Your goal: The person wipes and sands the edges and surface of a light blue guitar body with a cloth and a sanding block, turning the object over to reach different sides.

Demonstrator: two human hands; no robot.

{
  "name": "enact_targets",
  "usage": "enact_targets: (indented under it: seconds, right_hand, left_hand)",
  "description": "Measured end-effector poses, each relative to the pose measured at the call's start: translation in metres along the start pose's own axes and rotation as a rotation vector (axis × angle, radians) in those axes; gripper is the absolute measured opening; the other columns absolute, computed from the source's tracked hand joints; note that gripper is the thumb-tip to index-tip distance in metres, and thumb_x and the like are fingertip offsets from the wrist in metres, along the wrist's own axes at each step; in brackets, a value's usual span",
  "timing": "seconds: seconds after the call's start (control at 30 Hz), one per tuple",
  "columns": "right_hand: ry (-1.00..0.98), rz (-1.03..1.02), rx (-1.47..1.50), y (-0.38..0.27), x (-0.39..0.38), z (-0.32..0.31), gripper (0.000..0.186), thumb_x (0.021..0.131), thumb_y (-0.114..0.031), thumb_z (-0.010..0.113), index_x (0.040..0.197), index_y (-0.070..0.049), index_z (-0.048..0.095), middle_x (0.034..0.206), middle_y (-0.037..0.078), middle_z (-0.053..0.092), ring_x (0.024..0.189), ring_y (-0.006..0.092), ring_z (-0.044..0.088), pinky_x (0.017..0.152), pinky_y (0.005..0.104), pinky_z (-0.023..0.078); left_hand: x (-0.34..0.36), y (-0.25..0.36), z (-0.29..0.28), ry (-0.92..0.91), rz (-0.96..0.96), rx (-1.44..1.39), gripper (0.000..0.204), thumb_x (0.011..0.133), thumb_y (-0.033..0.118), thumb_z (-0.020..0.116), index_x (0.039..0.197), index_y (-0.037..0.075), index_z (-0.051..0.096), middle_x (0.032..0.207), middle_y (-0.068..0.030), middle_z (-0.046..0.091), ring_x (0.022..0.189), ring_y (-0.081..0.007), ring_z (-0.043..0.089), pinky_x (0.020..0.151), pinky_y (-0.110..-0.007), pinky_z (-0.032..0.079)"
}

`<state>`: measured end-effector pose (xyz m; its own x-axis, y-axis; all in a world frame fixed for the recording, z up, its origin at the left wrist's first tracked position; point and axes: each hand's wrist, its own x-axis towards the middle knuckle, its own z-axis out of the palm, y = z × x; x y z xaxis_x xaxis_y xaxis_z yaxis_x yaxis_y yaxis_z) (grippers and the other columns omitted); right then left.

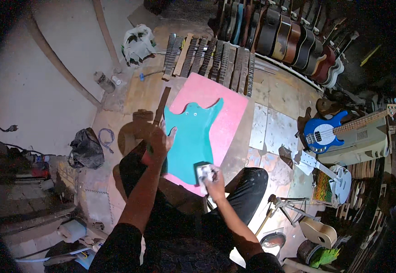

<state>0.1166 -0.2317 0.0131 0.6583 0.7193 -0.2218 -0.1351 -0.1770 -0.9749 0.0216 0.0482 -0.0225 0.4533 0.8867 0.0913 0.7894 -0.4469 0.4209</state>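
Hiding green body's (186,141) corner: whitish pad (203,174)

reaching far with the left forearm (145,191), left hand (165,139) unclenched, thumb (174,131) held apart; angling the right forearm (236,224) far and left, right hand (214,185) curled in a grip, nearer than the left.

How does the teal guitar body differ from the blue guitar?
The teal guitar body has no neck; the blue guitar has one. The teal body lacks the white plate seen on the blue guitar. The left hand touches the teal body, none the blue guitar. Both have two horns.
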Motion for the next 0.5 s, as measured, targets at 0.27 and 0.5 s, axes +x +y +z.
enact_targets:
  seconds: [0.27, 0.5]
  right_hand:
    - [0.168, 0.319, 0.352, -0.061, -0.007, -0.024, 0.053, 0.083, 0.005, 0.068, 0.132, -0.003, 0.05, 0.118, 0.009, 0.062, 0.103, 0.0174, 0.061, 0.086, 0.0303, 0.054]
    - [0.395, 0.231, 0.526, -0.092, 0.0, -0.071, 0.056, 0.087, 0.005, 0.059, 0.139, -0.002, 0.043, 0.127, 0.011, 0.057, 0.112, 0.0201, 0.057, 0.101, 0.0341, 0.046]
  left_hand:
    - [-0.006, 0.114, 0.034, -0.031, 0.35, 0.196, 0.08, 0.094, 0.056, 0.051, 0.149, -0.001, 0.039, 0.162, -0.0199, 0.022, 0.151, -0.0368, 0.017, 0.121, -0.057, 0.015]
    - [-0.02, 0.18, 0.074, -0.402, 0.791, 0.014, 0.069, 0.083, 0.03, 0.069, 0.144, 0.006, 0.046, 0.153, -0.0136, 0.041, 0.147, -0.0283, 0.029, 0.121, -0.048, 0.02]
